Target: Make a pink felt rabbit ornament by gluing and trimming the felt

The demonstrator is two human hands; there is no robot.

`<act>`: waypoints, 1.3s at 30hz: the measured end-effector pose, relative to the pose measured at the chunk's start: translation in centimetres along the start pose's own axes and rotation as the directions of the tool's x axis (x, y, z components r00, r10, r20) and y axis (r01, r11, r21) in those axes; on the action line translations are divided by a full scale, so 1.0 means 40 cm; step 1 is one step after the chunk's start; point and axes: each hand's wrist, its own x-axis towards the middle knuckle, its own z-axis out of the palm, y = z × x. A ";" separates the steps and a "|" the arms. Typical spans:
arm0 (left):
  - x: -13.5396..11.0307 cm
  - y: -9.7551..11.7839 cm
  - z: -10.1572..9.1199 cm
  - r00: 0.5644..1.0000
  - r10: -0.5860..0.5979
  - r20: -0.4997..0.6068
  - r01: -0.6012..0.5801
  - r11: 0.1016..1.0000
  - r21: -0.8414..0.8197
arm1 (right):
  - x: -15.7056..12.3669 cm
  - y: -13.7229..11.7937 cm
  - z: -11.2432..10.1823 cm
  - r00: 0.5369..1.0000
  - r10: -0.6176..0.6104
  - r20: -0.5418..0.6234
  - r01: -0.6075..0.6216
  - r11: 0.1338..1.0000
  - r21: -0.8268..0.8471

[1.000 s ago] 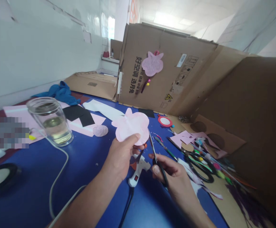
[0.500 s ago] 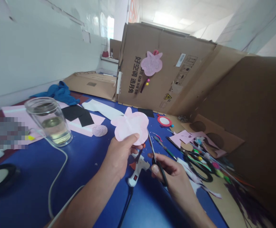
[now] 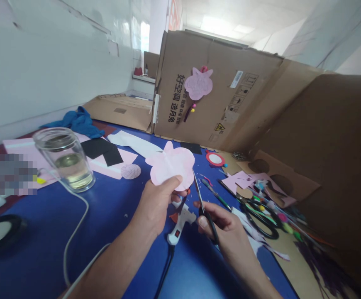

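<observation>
My left hand (image 3: pixel 157 203) pinches a pink flower-shaped felt cutout (image 3: pixel 171 165) and holds it up above the blue table (image 3: pixel 43 245). In my right hand (image 3: pixel 227 232) is a pair of black-handled scissors (image 3: pixel 203 207), fingers through the handles, blades pointing up at the cutout's lower right edge. A white hot glue gun (image 3: pixel 180 222) lies on the table right below and between my hands, its black cord running toward me.
A glass of liquid (image 3: pixel 65 160) stands at left with a white cable (image 3: pixel 74 232) by it. Large cardboard boxes (image 3: pixel 218 87) wall the back and right, a finished pink ornament (image 3: pixel 198 85) hanging there. Second scissors (image 3: pixel 258 214), felt scraps and beads clutter the right.
</observation>
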 end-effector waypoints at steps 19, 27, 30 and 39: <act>-0.003 -0.004 0.003 1.000 -0.003 -0.009 0.003 1.000 -0.018 | -0.006 -0.014 0.014 0.999 0.020 -0.036 -0.020 1.000 0.014; 0.003 0.003 -0.006 1.000 0.011 0.004 -0.011 1.000 0.018 | 0.021 0.010 0.002 0.991 0.040 -0.124 -0.038 0.999 0.012; 0.006 0.004 -0.013 0.998 0.031 0.048 -0.037 0.993 0.114 | 0.031 0.020 -0.012 0.986 0.065 -0.155 -0.060 0.998 0.034; 0.030 0.013 -0.036 0.982 0.054 0.180 -0.118 0.922 0.368 | 0.053 0.023 -0.066 0.974 -0.014 -0.225 0.056 0.981 0.183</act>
